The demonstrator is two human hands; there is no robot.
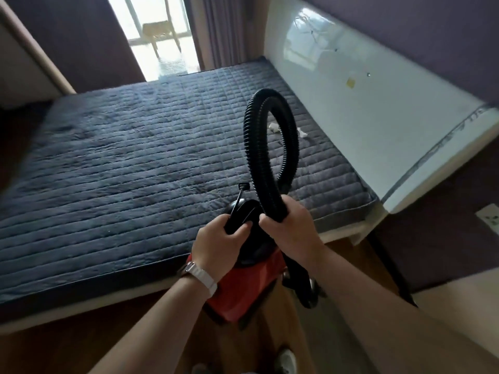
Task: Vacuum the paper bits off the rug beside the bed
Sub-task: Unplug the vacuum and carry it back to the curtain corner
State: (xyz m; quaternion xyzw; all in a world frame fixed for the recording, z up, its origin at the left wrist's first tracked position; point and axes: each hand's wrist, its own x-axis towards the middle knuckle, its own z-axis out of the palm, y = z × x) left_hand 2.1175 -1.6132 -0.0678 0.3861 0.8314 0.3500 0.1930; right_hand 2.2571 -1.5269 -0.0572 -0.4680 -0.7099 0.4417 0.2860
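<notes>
Both forearms bare. At wrist of left hand (216, 244): white ribbed-band wristwatch (201, 275), pale rectangular case. On one foot: light-coloured shoe (287, 360), blurred.

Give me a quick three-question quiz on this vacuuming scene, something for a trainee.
1. True or false: the right hand grips the black hose.
2. What does the left hand hold? A the vacuum's handle; B the curtain; C the chair.
3. Fill in: the paper bits lie on the dark quilted ____.
Key: 1 true; 2 A; 3 rug.
</notes>
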